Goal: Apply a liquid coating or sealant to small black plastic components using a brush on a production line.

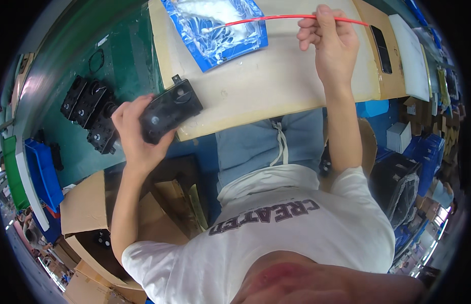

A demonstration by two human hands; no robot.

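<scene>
My left hand is closed around a black plastic housing with a round opening near one end and a small tab. It holds the housing at the left edge of the cardboard-covered table. In my right hand, a long thin red stick is pinched between thumb and fingers. The stick points left, its slender tip over or touching white paste. That paste is smeared in strands across a blue sheet-like tray at the far side; whether the tip touches is hard to tell.
Several similar black housings lie on the green surface at left, near a thin black loop. A dark phone rests at the table's right. Open cardboard boxes stand low left, beside a blue bin.
</scene>
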